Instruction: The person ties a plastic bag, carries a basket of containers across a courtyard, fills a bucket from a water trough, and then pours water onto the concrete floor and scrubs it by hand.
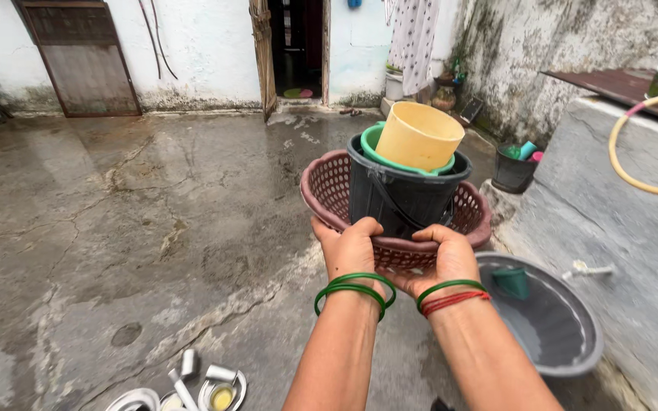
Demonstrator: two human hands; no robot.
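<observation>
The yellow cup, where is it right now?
In the head view, right of centre: the yellow cup sits tilted in a green container inside the black bucket, within the brown basket both hands hold.

You've got wet cracked concrete floor [116, 213], steel cups and plates [192, 384] on it at bottom left, grey basin [565, 335] with a small green cup [512, 281] to your right, yellow hose [634, 167] looping over the cement ledge [611, 205], wooden door [81, 57] far left.
</observation>
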